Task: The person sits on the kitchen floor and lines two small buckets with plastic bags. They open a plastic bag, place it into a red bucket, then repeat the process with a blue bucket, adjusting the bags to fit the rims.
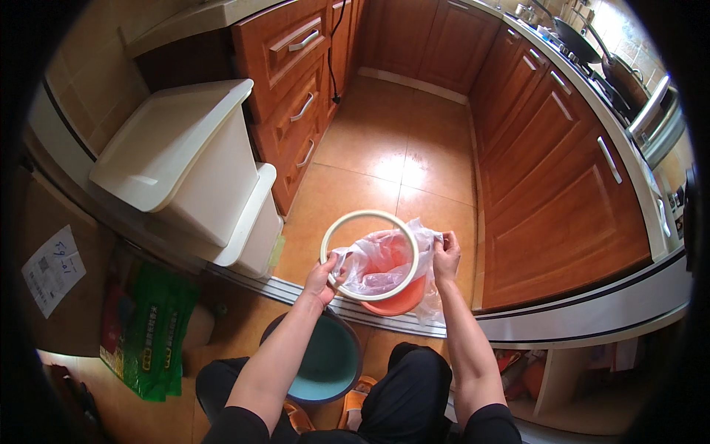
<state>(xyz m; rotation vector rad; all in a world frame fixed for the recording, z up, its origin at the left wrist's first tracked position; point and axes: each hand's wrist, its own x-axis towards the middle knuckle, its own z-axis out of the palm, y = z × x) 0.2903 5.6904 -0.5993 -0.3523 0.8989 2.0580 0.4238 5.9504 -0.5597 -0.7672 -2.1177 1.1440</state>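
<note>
My left hand [323, 280] grips a cream plastic ring [415, 250] at its left side, together with an edge of a thin translucent plastic bag [366, 250]. Pinched in my right hand [447, 252] is the bag's other side, right of the ring. Below the bag, an orange-red plastic basin or bin [396, 304] shows in part; the bag and ring hide the rest of it. Between my knees and under my left forearm stands a round teal basin [327, 361] with a dark rim.
White lidded bins [216, 166] stand at the left beside wooden drawers [288, 55]. Green printed bags [161, 327] and a cardboard box [61, 222] lie lower left. A metal door track [272, 287] crosses the tiled floor. Wooden cabinets [560, 222] line the right, under a stove with pans [577, 41].
</note>
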